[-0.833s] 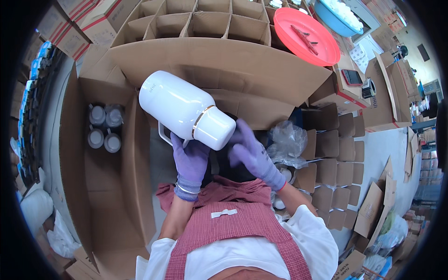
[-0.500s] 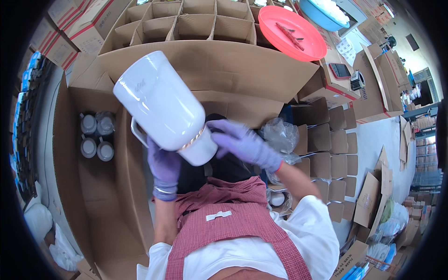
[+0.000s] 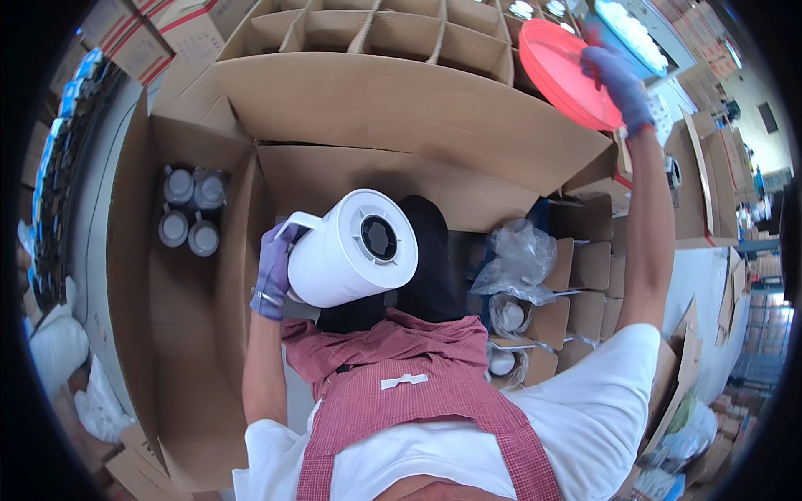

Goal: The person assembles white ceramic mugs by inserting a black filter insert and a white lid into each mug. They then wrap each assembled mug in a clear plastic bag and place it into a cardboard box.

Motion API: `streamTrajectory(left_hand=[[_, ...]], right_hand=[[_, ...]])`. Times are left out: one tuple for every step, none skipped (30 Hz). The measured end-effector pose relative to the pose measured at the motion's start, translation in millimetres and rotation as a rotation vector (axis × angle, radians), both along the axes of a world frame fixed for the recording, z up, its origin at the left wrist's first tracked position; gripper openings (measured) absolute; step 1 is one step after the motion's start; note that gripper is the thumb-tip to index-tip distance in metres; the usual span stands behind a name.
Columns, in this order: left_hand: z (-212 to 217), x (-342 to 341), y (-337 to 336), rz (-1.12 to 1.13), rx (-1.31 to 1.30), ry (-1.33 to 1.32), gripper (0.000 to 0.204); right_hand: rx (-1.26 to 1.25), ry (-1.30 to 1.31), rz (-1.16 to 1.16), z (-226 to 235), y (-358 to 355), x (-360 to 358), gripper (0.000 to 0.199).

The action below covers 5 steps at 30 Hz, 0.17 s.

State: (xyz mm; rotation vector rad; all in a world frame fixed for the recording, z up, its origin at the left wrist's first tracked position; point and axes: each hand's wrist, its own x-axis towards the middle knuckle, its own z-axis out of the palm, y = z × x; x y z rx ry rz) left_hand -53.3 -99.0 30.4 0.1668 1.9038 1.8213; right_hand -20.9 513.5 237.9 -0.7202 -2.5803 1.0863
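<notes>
A white thermos jug is tipped so that its base, with a round black centre, faces up toward me. My left hand, in a purple glove, is closed on the jug at its handle side. At the far right, my gloved right hand is over the right side of a red plastic basin. Motion smears its fingers, and whatever they touch in there cannot be made out.
To the left stands a tall carton with several white cups in its far end. Ahead is a divided carton; a blue basin with white contents sits beyond the red one. Clear plastic bags lie over dividers at right.
My right hand has left the jug and swung far right to the red basin. My left hand has turned the jug over, so its base now faces me.
</notes>
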Motion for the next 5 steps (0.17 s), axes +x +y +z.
streamTrajectory(left_hand=[[-1,-5,-3,-0.029,-0.002,-0.014,0.033],[-5,-9,-7,-0.062,-0.005,-0.029,0.035],[-11,-16,-8,-0.103,0.007,-0.081,0.036],[-21,-24,-9,-0.146,0.018,-0.134,0.037],[-29,-33,-5,-0.204,0.031,-0.187,0.038]], right_hand=[[-0.237,0.245,0.104,11,-33,9,0.035],[-0.482,0.486,0.201,21,-78,24,0.032],[-0.42,0.471,0.236,27,-113,34,0.029],[-0.359,0.457,0.268,27,-146,38,0.028],[-0.356,0.457,0.264,28,-146,40,0.028]])
